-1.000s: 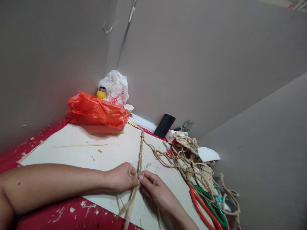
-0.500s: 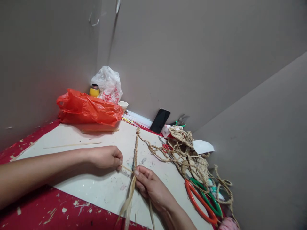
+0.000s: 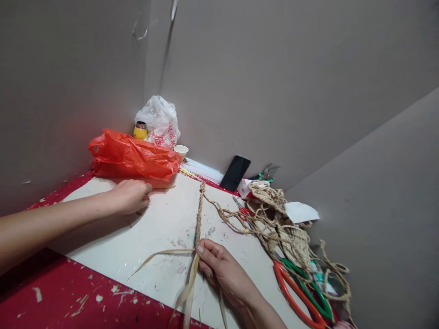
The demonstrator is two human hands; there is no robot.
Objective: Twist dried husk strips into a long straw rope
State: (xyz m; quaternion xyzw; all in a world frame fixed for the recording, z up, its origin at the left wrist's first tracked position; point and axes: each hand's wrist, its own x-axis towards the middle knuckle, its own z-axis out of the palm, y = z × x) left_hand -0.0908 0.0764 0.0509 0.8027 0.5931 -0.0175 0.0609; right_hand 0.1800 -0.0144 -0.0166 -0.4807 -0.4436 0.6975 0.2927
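Beside the right hand [image 3: 222, 274], which pinches the braid [image 3: 199, 214] at its plaited end, loose strands [image 3: 188, 292] lie unwoven, while the left hand [image 3: 130, 195] curls near the orange bag [image 3: 133, 157], grip unclear.

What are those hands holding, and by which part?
The right hand pinches the tan braided straw cord at its near end. Whether the left hand, by the orange plastic bag, grips anything cannot be told.

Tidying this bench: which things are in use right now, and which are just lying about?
In use: braid, held by right hand; straw strips; left hand near orange bag.
Lying about: white bag, jar, cup, phone, scissors, rope tangle.
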